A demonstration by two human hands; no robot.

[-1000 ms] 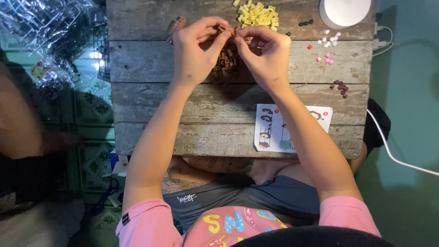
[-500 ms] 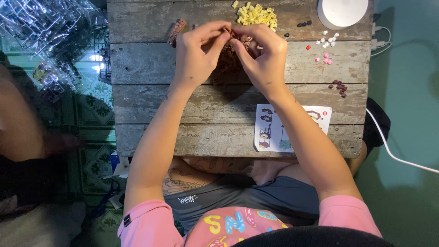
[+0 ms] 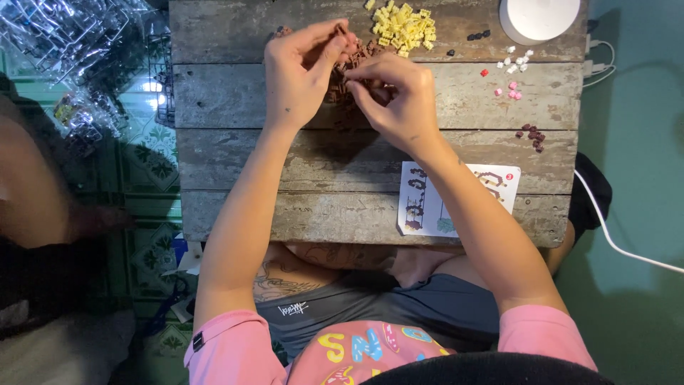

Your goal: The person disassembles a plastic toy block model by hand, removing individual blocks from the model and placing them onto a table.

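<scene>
Two hands work tiny bricks together over a weathered wooden counter (image 3: 285, 164).

Far left, clear plastic bags (image 3: 64, 43) lie off the counter's edge. Left hand (image 3: 299, 78) hovers above a brown brick pile (image 3: 349, 85), thumb and forefinger pinched; what its grip holds is too small to tell. Right hand (image 3: 399, 100) sits just beside it, fingertips nearly touching the left's, its grip likewise pinched over the same pile, contents not discernible. Yellow brick heap (image 3: 406, 25) lies beyond the hands. Instruction sheet (image 3: 456, 199) rests near the front edge. Further right: white round object (image 3: 541, 18), scattered pink and white bricks (image 3: 513, 68), small dark-red cluster (image 3: 533, 135).
</scene>
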